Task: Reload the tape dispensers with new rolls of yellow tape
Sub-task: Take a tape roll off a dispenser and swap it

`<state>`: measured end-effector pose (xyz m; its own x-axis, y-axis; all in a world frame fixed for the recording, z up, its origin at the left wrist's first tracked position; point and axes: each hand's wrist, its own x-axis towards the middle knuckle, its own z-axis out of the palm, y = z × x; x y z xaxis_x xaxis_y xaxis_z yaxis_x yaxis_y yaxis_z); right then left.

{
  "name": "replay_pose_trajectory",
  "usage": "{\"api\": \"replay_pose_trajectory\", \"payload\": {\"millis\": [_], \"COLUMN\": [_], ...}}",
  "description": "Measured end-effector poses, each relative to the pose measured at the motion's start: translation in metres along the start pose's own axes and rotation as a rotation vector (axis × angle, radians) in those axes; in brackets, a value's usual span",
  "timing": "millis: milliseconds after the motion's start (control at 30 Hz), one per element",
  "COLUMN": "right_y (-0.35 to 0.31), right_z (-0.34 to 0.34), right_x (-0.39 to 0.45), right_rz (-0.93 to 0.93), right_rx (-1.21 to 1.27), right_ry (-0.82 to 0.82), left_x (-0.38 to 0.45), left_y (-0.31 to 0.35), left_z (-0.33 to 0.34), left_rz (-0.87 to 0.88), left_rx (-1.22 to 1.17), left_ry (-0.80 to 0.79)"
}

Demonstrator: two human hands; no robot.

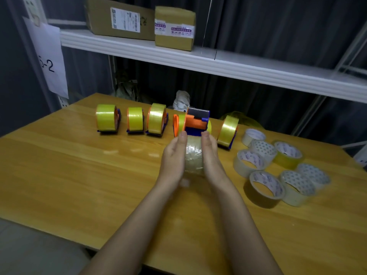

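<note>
Both hands up mid-table. Left hand (pixel 173 155) and right hand (pixel 211 154) press flat against the two sides of a pale tape roll (pixel 194 157), palms facing each other, fingers straight and pointing away from me. Roll is clamped between them, standing on edge; I can't tell if it touches the wooden table (pixel 79 175) or is lifted just off it. Its wrap looks cloudy, paler than the yellow rolls further back.

Just beyond the fingertips: an orange and blue tape dispenser (pixel 193 122), serrated cutter on top, orange side plate on the left. Thumbs sit right at its near edge; I can't confirm contact.

Same row, left of it: three loaded dispensers with yellow tape, far-left one (pixel 107 118), second one (pixel 135 119), third one (pixel 157 119). To the right of the open one, a fifth dispenser (pixel 228 132), also loaded, tilted slightly.

Right side of the table: a cluster of loose tape rolls (pixel 278 169) lying flat, mostly clear or whitish, one yellower (pixel 288 155), one brownish (pixel 264 189) nearest me.

Behind the row, a crumpled white bag (pixel 181 100) at the table's far edge. Above, a white shelf (pixel 238 68) carrying two cardboard parcels (pixel 174 28). Paper sign (pixel 49 62) marked "-2" hangs at left.
</note>
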<state>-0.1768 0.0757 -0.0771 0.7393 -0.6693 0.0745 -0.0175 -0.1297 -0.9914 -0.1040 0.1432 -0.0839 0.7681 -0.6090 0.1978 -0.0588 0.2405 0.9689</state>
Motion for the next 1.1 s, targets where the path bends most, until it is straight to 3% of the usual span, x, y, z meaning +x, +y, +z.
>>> {"api": "replay_pose_trajectory", "payload": {"millis": [100,167,300,433,933,1033,1100], "right_y": [-0.008,-0.011,-0.001,0.008,0.018,0.023,0.026], "right_z": [-0.005,-0.003,0.014,0.023,0.030,0.030,0.022], "right_x": [-0.001,-0.001,0.002,0.004,0.015,0.022,0.025], "right_rz": [0.239,0.289,0.042,-0.044,-0.340,-0.251,-0.166], "right_rx": [0.277,0.337,0.233,0.212,0.094,0.092,0.080], "right_ry": [-0.171,-0.161,0.154,0.241,0.303,0.267,0.138], "left_x": [-0.007,-0.011,-0.014,-0.017,-0.005,0.000,0.007], "left_y": [-0.003,-0.005,-0.008,-0.008,-0.006,-0.006,-0.008], "left_z": [-0.005,-0.007,-0.006,-0.003,-0.006,-0.009,-0.013], "left_rz": [0.161,0.248,0.296,0.257,0.243,0.183,0.091], "left_rx": [0.026,0.119,0.202,0.233,0.195,0.206,0.216], "left_ry": [-0.019,-0.056,-0.010,0.071,0.084,0.104,0.108]}}
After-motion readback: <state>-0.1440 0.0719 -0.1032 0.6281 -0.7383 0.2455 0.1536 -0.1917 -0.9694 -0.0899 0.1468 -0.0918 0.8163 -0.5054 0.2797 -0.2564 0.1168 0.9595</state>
